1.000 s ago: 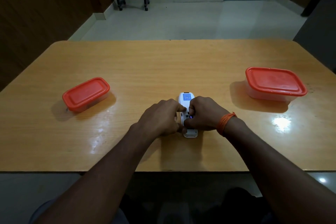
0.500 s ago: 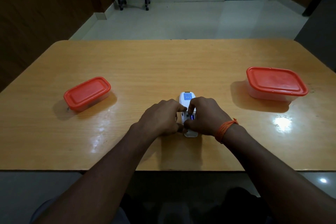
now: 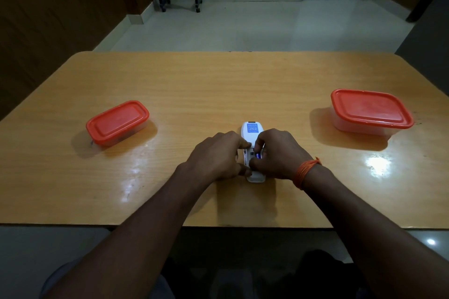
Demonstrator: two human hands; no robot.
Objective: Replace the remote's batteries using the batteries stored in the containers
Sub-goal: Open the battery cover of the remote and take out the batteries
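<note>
**Both hands at the remote's open battery bay**

While the white remote (image 3: 252, 133) lies face down near the middle of the wooden table (image 3: 218, 85), both hands close around its near half. Head view: left hand (image 3: 218, 155) grips the remote's left side, index finger pressed across the body, thumb low near the bottom end. Right hand (image 3: 277, 153) curls over the right side; its fingertips (image 3: 258, 143) pinch a blue battery (image 3: 257, 155) at the open compartment. Whether the battery is seated or lifted cannot be told. An orange thread band (image 3: 306, 172) sits on the right wrist. Left red-lidded container (image 3: 117, 122) and right red-lidded container (image 3: 370, 110) stand well apart from the remote, lids on.
</note>
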